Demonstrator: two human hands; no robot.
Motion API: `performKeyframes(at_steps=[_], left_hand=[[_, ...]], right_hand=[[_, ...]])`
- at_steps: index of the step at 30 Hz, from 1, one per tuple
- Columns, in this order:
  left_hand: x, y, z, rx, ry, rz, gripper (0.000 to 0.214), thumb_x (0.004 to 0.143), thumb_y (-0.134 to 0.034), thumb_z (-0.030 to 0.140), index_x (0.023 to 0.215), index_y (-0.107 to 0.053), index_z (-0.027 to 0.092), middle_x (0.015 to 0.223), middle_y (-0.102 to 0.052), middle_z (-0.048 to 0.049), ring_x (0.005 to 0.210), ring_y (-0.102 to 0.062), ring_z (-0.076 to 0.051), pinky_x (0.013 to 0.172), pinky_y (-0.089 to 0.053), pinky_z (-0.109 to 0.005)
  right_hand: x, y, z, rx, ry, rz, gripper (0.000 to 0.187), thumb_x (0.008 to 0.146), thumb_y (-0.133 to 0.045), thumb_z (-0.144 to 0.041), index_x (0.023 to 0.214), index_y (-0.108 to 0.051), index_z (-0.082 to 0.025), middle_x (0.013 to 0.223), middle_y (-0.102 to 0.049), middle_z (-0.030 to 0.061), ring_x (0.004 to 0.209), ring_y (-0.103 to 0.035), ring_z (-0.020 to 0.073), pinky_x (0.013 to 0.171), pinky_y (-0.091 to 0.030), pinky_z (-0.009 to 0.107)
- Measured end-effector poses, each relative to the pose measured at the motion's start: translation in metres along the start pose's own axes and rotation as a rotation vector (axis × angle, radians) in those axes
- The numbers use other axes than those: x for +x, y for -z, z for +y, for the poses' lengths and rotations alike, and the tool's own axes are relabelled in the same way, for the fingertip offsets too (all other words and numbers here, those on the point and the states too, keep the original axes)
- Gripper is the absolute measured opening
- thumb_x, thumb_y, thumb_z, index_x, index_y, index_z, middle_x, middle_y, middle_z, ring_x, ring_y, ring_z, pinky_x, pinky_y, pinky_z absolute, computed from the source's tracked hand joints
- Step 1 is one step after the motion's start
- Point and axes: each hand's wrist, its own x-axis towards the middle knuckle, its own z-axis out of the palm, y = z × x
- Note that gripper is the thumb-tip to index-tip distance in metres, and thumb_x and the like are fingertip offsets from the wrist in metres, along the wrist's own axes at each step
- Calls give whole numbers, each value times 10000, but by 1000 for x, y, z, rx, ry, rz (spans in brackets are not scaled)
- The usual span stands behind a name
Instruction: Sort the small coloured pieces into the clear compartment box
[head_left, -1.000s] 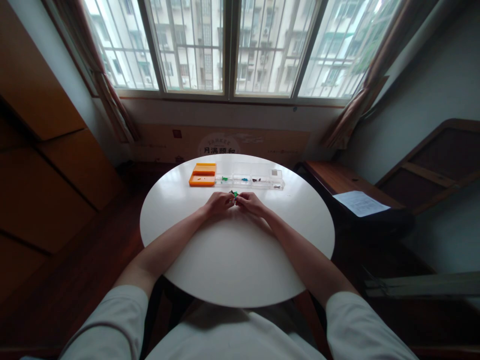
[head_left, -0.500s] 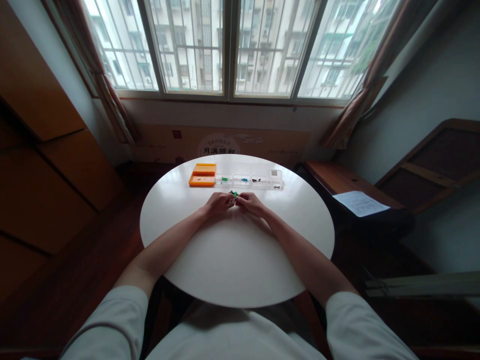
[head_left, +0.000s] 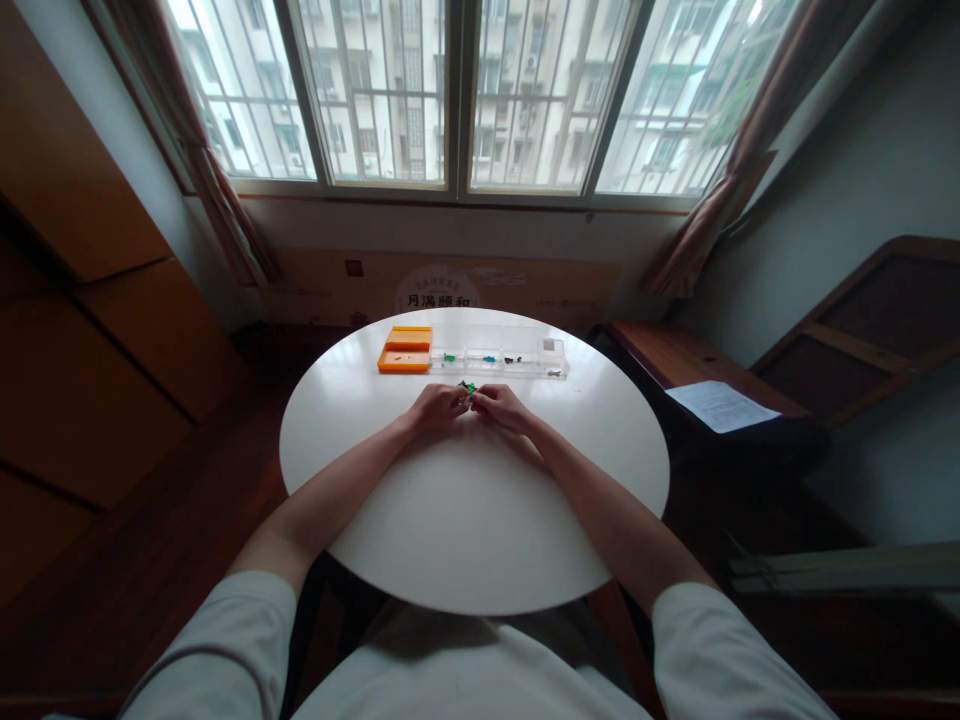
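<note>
Got a tiny green piece (head_left: 470, 390) right between left hand (head_left: 435, 404) and right hand (head_left: 505, 406), pinched at the fingertips in the grip of both, as far as can be seen. Basically off to the right from the left grip and off to the left from the right one, so pretty much dead centre; can't pick a nearer hand. Also seeing a dark bit (head_left: 463, 385) against it, toward the left hand. Can't make out a long axis, way too small. Held over the worktop (head_left: 469, 520), just on the near side of an orange tray (head_left: 403, 371) and clear compartment box (head_left: 531, 368); can't tell if touching the worktop. Can't see most of the fingers behind the backs of the hands, and can't identify the small blue bits (head_left: 489, 359) in the box either.
</note>
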Motion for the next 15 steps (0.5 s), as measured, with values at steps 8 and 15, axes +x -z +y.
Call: performKeyframes(at_steps=[8,15], left_hand=[[0,1,1,-18,12,-13,229,814,-456,305,730,-630,181,602,-605,-2,506,-479,-95,524,-287,-209],[0,1,1,-28,7,-11,217,804,-460,291,709,-617,175,588,-588,3,497,-465,-90,522,-287,-207]], right_hand=[[1,0,3,-11,7,-1,355,703,-592,-476,708,-603,-121,625,-592,20,525,-487,89,481,-384,209],[1,0,2,-8,12,-5,346,707,-592,-466,704,-593,-120,615,-583,16,520,-481,86,479,-376,208]])
